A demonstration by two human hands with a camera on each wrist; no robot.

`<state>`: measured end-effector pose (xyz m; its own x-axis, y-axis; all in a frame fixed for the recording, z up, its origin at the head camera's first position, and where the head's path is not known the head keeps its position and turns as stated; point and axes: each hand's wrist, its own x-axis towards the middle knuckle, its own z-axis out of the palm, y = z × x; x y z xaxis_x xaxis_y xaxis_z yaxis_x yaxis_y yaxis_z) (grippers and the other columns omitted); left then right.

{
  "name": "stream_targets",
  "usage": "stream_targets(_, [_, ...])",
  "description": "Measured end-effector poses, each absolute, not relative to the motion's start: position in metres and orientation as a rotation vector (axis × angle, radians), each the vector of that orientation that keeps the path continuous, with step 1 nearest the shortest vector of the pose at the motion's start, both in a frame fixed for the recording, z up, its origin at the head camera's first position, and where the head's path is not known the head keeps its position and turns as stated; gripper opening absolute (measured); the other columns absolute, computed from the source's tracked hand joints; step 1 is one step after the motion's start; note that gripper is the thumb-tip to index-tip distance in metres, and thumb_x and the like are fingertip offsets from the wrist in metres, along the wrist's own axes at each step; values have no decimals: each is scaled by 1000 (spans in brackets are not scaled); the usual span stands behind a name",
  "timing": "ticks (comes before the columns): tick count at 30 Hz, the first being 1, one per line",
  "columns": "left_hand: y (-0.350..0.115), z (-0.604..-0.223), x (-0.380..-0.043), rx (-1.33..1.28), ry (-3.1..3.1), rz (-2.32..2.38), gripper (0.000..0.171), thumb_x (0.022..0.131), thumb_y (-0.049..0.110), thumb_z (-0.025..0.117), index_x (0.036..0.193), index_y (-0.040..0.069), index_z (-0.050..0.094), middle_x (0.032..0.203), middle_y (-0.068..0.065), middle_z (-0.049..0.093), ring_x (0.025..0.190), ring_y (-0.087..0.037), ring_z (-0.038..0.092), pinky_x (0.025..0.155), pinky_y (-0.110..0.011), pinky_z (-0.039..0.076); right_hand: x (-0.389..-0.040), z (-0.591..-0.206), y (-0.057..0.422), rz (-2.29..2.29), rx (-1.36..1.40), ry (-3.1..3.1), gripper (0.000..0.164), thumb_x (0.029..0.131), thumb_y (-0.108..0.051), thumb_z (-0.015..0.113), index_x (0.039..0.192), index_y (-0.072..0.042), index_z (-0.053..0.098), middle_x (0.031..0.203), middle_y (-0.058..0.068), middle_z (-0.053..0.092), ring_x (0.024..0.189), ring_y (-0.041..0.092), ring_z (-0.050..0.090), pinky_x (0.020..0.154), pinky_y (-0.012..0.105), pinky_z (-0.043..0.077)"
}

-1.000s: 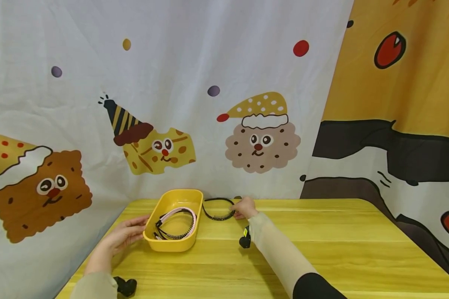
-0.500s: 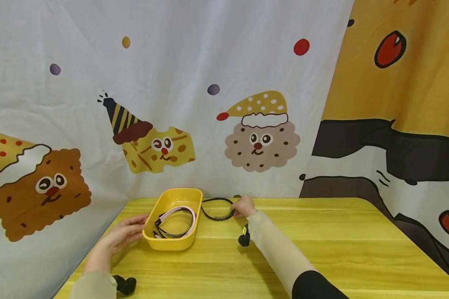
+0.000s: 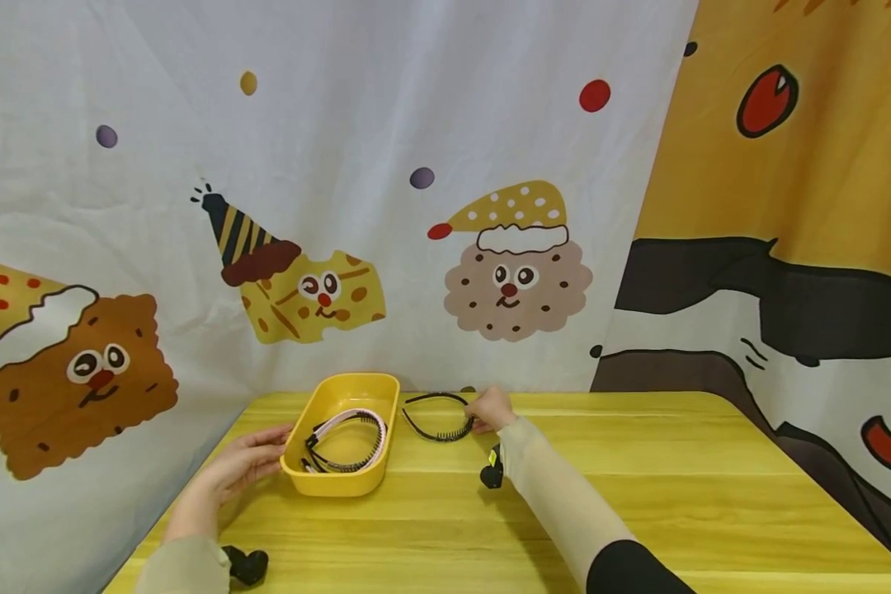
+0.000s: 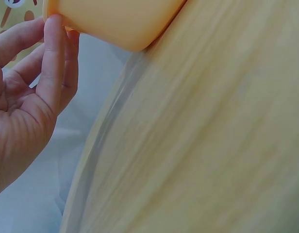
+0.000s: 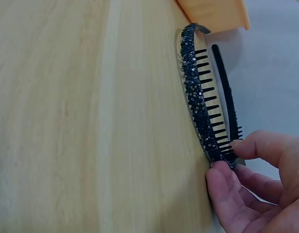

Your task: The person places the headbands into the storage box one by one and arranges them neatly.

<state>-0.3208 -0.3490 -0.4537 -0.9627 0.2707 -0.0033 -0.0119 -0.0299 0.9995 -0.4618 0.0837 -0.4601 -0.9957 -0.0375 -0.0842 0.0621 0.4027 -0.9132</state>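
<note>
My right hand point(image 3: 492, 407) pinches the right end of a black toothed headband point(image 5: 197, 97) with glittery stones, between thumb and fingers. The headband lies on the wooden table, right of a yellow plastic bin point(image 3: 319, 485); its open ends face the bin in the head view. Inside the bin rest a pink headband point(image 3: 381, 450) and a black headband point(image 3: 313, 455), overlapping. On the bin's left side, my left hand point(image 3: 247, 464) touches the rim with extended fingertips point(image 4: 53, 24). In the left wrist view only the bin's lower corner shows.
The yellow wooden table point(image 3: 638, 478) extends to the right and toward me. Behind it hangs a white curtain point(image 3: 327, 148) with cartoon prints, close to the table's back edge. Black wrist devices point(image 3: 247, 566) are worn at both wrists.
My right hand and the black headband it holds have shifted slightly to the right, away from the bin. My left hand stays at the bin's side.
</note>
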Motion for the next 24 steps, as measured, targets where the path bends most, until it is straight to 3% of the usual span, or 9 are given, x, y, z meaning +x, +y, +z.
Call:
stream_targets(7, [-350, -456, -322, 296, 2022, 2106, 57, 98, 1, 53, 145, -14, 26, 115, 5, 62, 97, -13, 65, 81, -27, 55, -456, -460, 93, -1650, 9, 2566, 8, 77, 0, 71, 77, 2, 63, 77, 14, 62, 56, 27, 64, 54, 38, 58])
stream_targets(14, [-349, -452, -320, 288, 2026, 2107, 58, 98, 2, 54, 146, -14, 25, 114, 6, 62, 98, -13, 65, 81, -27, 55, -450, -457, 99, -1674, 28, 2512, 15, 76, -1, 70, 67, -5, 59, 65, 10, 56, 55, 23, 57, 52, 35, 55])
stream_targets(18, [-348, -451, -319, 297, 2010, 2115, 55, 98, 1, 54, 145, -13, 30, 114, 4, 62, 97, -14, 65, 81, -27, 55, -445, -454, 101, -1691, 18, 2488, 10, 77, -1, 70, 77, 0, 60, 71, 12, 59, 62, 29, 60, 58, 39, 57])
stream_targets(24, [-347, -451, -319, 326, 1985, 2134, 50, 98, -1, 52, 144, -12, 35, 114, 2, 62, 97, -15, 65, 81, -27, 55, -441, -451, 107, -1735, 16, 2382, 23, 80, 0, 68, 99, 7, 56, 79, 13, 56, 70, 31, 61, 67, 43, 58])
